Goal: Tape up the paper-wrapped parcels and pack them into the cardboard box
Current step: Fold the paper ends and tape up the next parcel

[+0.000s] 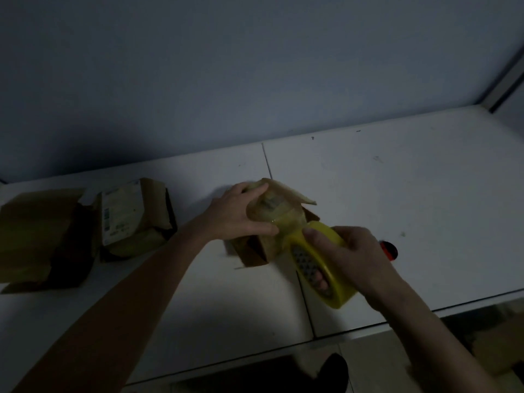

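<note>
Dim lighting. Left hand (241, 214) grasps the paper-wrapped parcel (272, 205), held just above the white surface (397, 180). Right hand (351, 259) clenches a yellow tape roll (320, 262), touching the parcel's near side. Open cardboard box (42, 239) sits well left.

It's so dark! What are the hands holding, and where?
The left hand grips the paper-wrapped parcel by its near side. The right hand holds the yellow tape roll, fingers through its core.
</note>
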